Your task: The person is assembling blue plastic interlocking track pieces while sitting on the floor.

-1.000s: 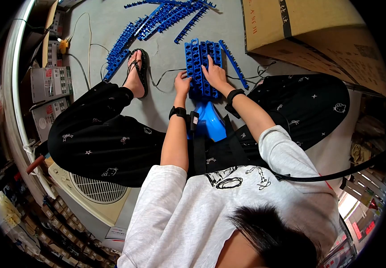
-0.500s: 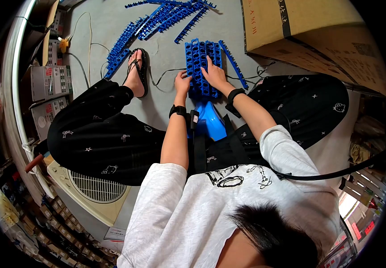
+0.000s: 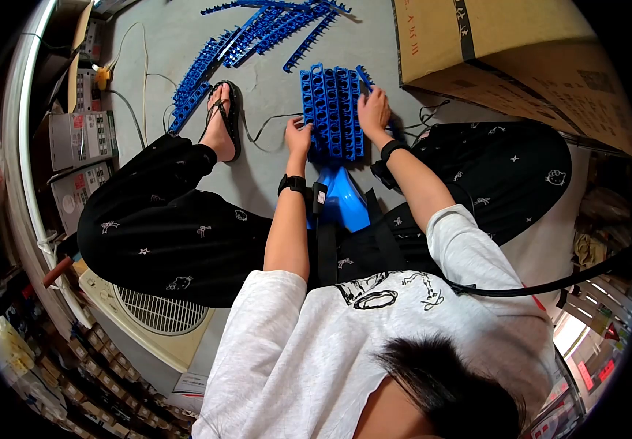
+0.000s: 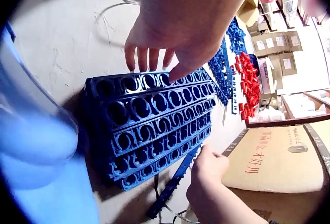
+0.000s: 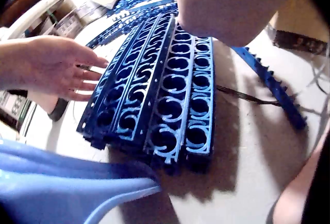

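A block of blue plastic strips (image 3: 332,110), lined with rows of round clip-like openings, lies on the floor between the person's legs. My left hand (image 3: 298,136) rests against its left side, fingers extended along the side and thumb at the top edge in the left wrist view. To the right of the block, my right hand (image 4: 209,170) pinches a loose blue strip (image 5: 273,85) near its far end. The fingertips are partly hidden in the right wrist view. A smooth blue plastic piece (image 3: 345,199) sits between the block and the person's lap.
More blue strips (image 3: 272,33) lie in a pile farther out on the floor. A large cardboard box (image 3: 506,58) stands at the right. Thin cables cross the floor near the block. Red pieces (image 4: 247,85) are heaped farther off. A beige fan (image 3: 158,314) lies at the left.
My right hand has left the top of the block and moved right to the loose strip. My left hand stays at the block's left side.
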`<action>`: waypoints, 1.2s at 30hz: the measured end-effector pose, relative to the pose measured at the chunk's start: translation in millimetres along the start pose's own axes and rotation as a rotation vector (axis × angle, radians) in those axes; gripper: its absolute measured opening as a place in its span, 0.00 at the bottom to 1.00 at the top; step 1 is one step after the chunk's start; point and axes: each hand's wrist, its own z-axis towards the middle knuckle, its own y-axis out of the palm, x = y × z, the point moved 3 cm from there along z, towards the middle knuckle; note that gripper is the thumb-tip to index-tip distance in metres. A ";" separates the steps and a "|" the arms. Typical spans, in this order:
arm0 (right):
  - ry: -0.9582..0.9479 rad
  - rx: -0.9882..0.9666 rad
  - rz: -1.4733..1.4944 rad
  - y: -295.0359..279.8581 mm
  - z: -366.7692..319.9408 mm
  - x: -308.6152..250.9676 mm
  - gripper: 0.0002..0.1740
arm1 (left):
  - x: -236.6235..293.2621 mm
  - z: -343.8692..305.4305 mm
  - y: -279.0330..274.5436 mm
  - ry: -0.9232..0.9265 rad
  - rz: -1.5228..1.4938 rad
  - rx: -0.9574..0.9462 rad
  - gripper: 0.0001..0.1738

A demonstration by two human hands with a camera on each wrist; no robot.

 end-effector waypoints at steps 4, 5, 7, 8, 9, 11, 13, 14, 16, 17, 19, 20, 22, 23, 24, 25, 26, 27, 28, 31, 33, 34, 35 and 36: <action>0.206 -0.160 -0.200 5.3 5.2 33.0 0.21 | 11.3 -3.0 -5.3 0.042 0.021 0.086 0.21; 0.247 -0.181 -0.221 6.7 5.2 39.2 0.21 | 16.7 -4.7 -6.7 0.041 0.024 0.087 0.21; 0.289 -0.204 -0.238 12.1 5.1 49.3 0.21 | 22.2 -4.0 -9.4 0.065 -0.038 0.105 0.21; 0.280 -0.221 -0.273 14.5 5.5 53.7 0.20 | 25.2 -3.7 -9.4 0.065 -0.034 0.104 0.21; 0.272 -0.236 -0.308 16.7 6.6 57.2 0.20 | 27.3 -1.9 -9.3 0.101 -0.050 0.136 0.19; 0.253 -0.312 -0.314 22.7 11.3 64.3 0.20 | 31.9 4.2 -7.4 0.140 -0.065 0.158 0.18; 0.242 -0.390 -0.324 16.6 13.7 63.3 0.20 | 43.3 7.0 -5.3 0.173 -0.148 0.162 0.17; 0.223 -0.476 -0.313 14.7 17.7 62.9 0.21 | 48.1 7.6 -2.9 0.172 -0.146 0.151 0.17; 0.217 -0.557 -0.306 12.1 18.2 59.4 0.21 | 73.3 3.5 -1.9 0.197 -0.226 0.164 0.16; 0.121 -0.356 -0.260 7.4 20.5 54.9 0.19 | 84.9 2.3 -1.1 0.183 -0.244 0.145 0.15; -0.008 -0.064 -0.167 -3.3 25.5 40.9 0.18 | 102.7 0.9 1.3 0.156 -0.312 0.097 0.15; 0.002 -0.068 -0.070 -4.6 35.3 32.1 0.21 | 111.4 1.7 2.8 0.133 -0.379 0.065 0.16; -0.056 0.031 0.190 -6.9 53.5 9.2 0.19 | 125.3 6.7 6.9 0.128 -0.421 0.013 0.17; -0.075 -0.034 0.259 -16.4 61.8 -13.4 0.18 | 135.1 5.9 8.1 0.120 -0.518 -0.012 0.19; -0.095 -0.103 0.328 -29.2 69.7 -40.4 0.17 | 143.4 5.6 8.6 0.108 -0.615 -0.034 0.20; -0.231 -0.117 0.366 -36.7 74.7 -65.5 0.16 | 150.8 6.0 8.2 0.118 -0.621 -0.055 0.25; -0.369 -0.133 0.402 -44.8 77.6 -89.7 0.15 | 156.9 6.9 6.9 0.115 -0.631 -0.066 0.25; -0.469 -0.220 0.440 -54.6 77.9 -114.7 0.14 | 161.3 9.6 4.4 0.125 -0.754 -0.056 0.26; -0.568 -0.313 0.478 -63.0 75.4 -137.2 0.14 | 164.9 11.9 0.6 0.131 -0.878 -0.042 0.28; -0.744 -0.685 0.507 -52.4 69.7 -166.6 0.15 | 168.1 18.4 -17.9 0.215 -0.999 0.055 0.23; -0.632 -1.011 0.471 -53.7 75.9 -177.9 0.14 | 159.0 25.3 -32.5 0.168 -1.056 0.140 0.19; -0.611 -0.954 0.564 -36.0 87.5 -171.4 0.15 | 152.9 26.6 -36.6 0.097 -1.050 0.205 0.17; -0.639 -0.809 0.533 -18.8 109.6 -165.2 0.20 | 148.0 29.9 -38.9 0.054 -1.093 0.242 0.16; -0.717 -0.525 0.444 5.1 138.6 -150.3 0.19 | 140.8 33.4 -39.9 0.012 -1.136 0.283 0.16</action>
